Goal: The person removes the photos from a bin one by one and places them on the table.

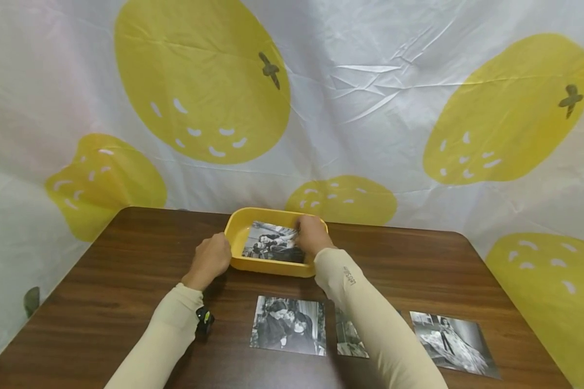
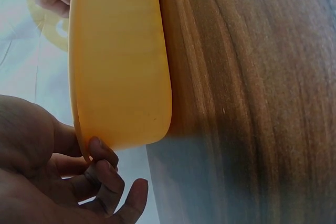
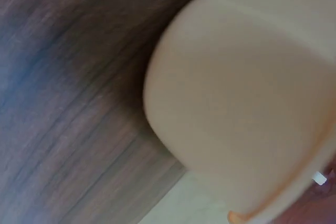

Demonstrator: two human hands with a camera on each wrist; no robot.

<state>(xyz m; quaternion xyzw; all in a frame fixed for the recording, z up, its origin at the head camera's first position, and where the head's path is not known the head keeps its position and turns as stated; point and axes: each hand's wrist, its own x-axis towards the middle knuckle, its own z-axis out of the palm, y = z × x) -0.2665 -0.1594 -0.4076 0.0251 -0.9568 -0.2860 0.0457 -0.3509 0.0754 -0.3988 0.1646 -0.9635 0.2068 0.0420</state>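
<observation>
A shallow yellow plastic bin (image 1: 267, 266) sits toward the back of the table. My left hand (image 1: 211, 260) pinches its left end; in the left wrist view, the thumb and fingers (image 2: 107, 174) close on the rim at a corner. Inside the bin lies a black-and-white photo (image 1: 271, 241) of several people. My right hand (image 1: 313, 235) reaches in over the right end, its curled fingers gripping the photo's right edge. The bin wall (image 3: 236, 93) covers most of that hand in the right wrist view.
In front of the bin lie a photo of people close together (image 1: 288, 327), a partly covered photo (image 1: 349, 337) under my right forearm, and a photo of a figure in a wide gown (image 1: 452, 343). A white curtain (image 1: 350, 135) with yellow fruit prints hangs behind the wooden table (image 1: 102, 302).
</observation>
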